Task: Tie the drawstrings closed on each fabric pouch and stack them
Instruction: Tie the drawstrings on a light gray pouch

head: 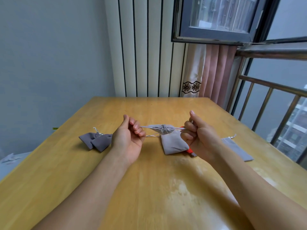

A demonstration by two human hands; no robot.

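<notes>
A wooden table [149,180] carries everything. Above its middle, the left hand [128,138] and right hand [199,136], both with fingers curled, pinch the silver drawstrings [178,128] of a grey fabric pouch [172,143] and hold them out sideways, its mouth cinched. A flat grey pouch [237,149] lies at the right, two tied pouches [95,141] piled at the left. Something red [188,150] shows under the held pouch.

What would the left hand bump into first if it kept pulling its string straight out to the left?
Probably the two grey pouches lying left of the left hand, though the hand looks raised and might pass above them.
</notes>
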